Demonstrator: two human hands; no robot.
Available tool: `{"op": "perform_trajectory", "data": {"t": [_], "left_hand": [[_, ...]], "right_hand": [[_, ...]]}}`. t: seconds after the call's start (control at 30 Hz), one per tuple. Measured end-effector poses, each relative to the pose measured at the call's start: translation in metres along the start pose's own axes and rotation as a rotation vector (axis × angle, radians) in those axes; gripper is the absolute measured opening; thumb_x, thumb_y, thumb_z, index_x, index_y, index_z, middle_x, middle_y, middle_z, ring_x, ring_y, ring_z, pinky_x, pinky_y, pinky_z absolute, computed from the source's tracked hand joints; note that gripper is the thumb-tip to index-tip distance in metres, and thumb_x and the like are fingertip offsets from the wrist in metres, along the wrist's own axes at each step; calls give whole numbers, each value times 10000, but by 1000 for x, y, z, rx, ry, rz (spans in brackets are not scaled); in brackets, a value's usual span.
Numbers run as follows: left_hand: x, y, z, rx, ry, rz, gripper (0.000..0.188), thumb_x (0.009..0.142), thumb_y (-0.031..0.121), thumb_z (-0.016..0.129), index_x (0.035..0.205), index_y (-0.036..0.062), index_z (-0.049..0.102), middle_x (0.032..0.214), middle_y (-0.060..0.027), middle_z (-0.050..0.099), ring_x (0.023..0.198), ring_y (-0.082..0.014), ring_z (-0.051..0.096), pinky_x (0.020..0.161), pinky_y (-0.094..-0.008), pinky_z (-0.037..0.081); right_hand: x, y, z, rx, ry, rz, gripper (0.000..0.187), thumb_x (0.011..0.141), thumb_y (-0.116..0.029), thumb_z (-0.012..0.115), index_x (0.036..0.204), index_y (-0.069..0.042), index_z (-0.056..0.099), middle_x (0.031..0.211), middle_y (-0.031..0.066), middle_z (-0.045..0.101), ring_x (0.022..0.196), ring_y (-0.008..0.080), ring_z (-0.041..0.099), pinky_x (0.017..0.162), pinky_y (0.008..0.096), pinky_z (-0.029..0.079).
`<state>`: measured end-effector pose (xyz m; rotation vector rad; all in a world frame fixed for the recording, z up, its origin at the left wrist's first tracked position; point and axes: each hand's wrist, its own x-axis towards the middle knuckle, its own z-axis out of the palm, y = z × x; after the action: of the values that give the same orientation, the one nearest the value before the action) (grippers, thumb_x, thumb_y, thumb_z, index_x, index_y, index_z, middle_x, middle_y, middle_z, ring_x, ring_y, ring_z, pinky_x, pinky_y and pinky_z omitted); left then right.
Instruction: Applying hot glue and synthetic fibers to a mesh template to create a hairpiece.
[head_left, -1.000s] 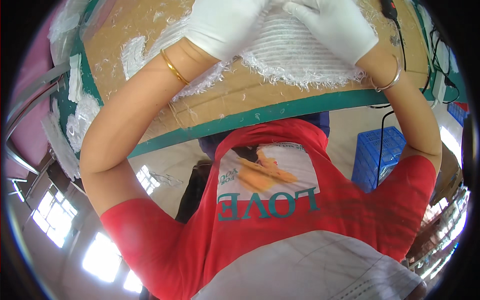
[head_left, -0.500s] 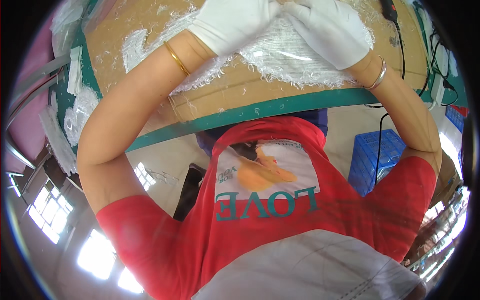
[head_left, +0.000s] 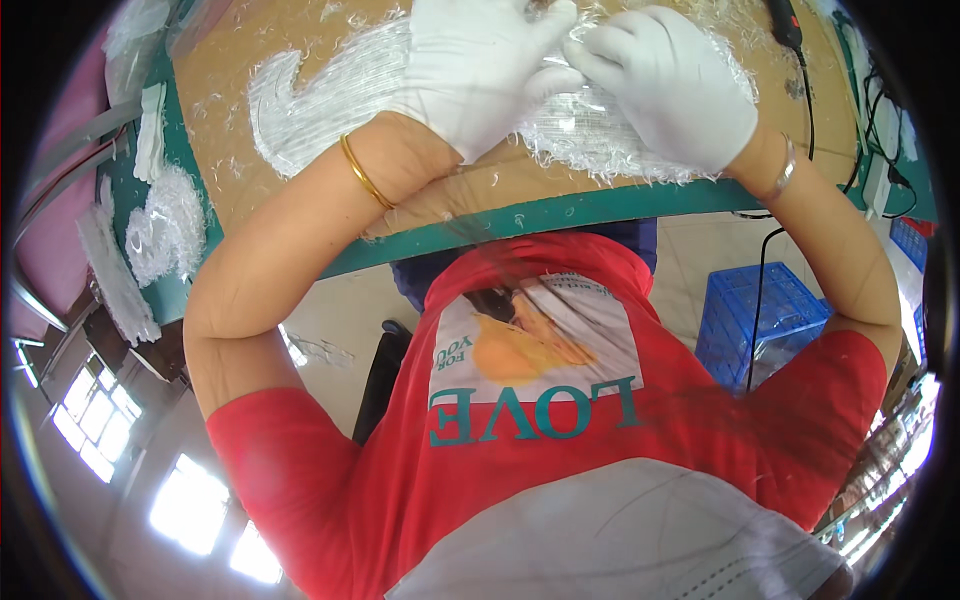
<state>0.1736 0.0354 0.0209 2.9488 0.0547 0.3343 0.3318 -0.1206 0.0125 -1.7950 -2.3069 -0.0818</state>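
Observation:
A translucent white, shiny, ribbed piece with a curved, hooked left end and ragged, fringed edges lies on brown cardboard. My left hand, in a white glove, rests over its middle, thumb apart from the fingers, holding nothing visible. To the right, my gloved right hand is above the piece's right part, its fingers curled in and their tips drawn together near the left thumb. What those fingertips grip, if anything, is too small to make out. The far fingertips of my left hand are near the upper picture edge.
Loose clear strands are strewn over the cardboard, which covers a green table. A black-handled tool with a cord lies at the far right. Clear fringed scraps sit at the left edge. A blue crate stands below on the right.
My hands, closely together before, have moved apart. The left thumb now spreads from the fingers, and the right hand has shifted slightly right and nearer. More of the piece's left end shows.

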Motion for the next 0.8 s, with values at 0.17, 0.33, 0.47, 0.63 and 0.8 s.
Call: {"op": "perform_trajectory", "data": {"t": [0.17, 0.33, 0.47, 0.63, 0.8], "left_hand": [[-15, -4, 6, 144, 143, 170, 318, 814, 255, 691, 1078, 77, 701, 1216, -91, 626, 1195, -294, 541, 1012, -542, 396], [-19, 18, -6, 146, 214, 41, 468, 803, 228, 684, 1237, 56, 650, 1354, -142, 582, 1324, -303, 503, 1097, -563, 358], [-32, -41, -48, 134, 280, -99, 703, 787, 279, 753, 1406, 19, 546, 1454, -184, 525, 1371, -350, 469, 1125, -545, 349], [-47, -80, -65, -539, -81, -99, 830, 775, 304, 793, 1474, -18, 484, 1401, -235, 576, 1300, -378, 545, 1118, -454, 386], [-1, -63, -66, -78, -525, -212, 661, 772, 274, 772, 1365, 33, 609, 1155, -196, 662, 1114, -363, 623, 1003, -445, 452]], "right_hand": [[-19, -25, -7, -137, -40, -64, 460, 802, -134, 696, 1250, -40, 651, 1297, 156, 637, 1163, 356, 605, 967, 450, 490], [-17, -36, -26, 99, -100, 27, 479, 822, -147, 701, 1285, -48, 631, 1320, 147, 626, 1193, 354, 595, 1010, 455, 465], [-12, -31, -15, 84, 122, 187, 495, 801, -219, 755, 1267, -88, 653, 1215, 117, 663, 1130, 342, 619, 981, 462, 478], [46, -9, -12, 130, 107, 242, 633, 829, -222, 792, 1421, -144, 583, 1285, 140, 655, 1182, 323, 614, 1019, 399, 479], [82, -1, -11, 166, -156, 212, 618, 769, -357, 816, 1272, -31, 667, 998, 158, 624, 953, 360, 595, 876, 440, 480]]}}
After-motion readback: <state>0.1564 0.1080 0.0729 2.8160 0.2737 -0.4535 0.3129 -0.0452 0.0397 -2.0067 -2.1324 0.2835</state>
